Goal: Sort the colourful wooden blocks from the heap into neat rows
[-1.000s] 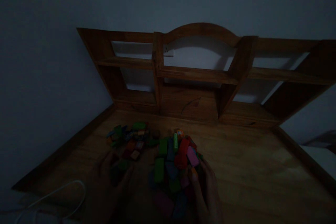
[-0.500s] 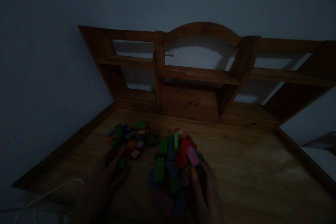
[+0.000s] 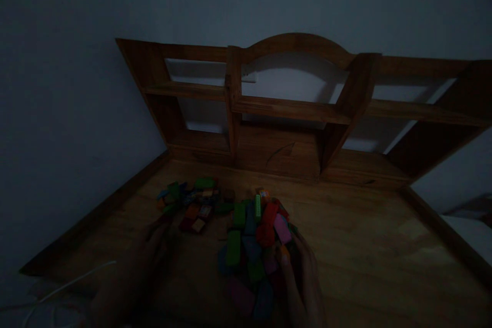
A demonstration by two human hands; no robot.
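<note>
Left hand [image 3: 154,246] nearer scattered blocks [image 3: 188,202]

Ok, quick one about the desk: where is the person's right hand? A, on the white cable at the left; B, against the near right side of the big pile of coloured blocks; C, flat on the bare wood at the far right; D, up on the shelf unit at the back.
B: the right hand lies against the near right side of the pile of coloured blocks, far from the shelf unit and the white cable.
</note>
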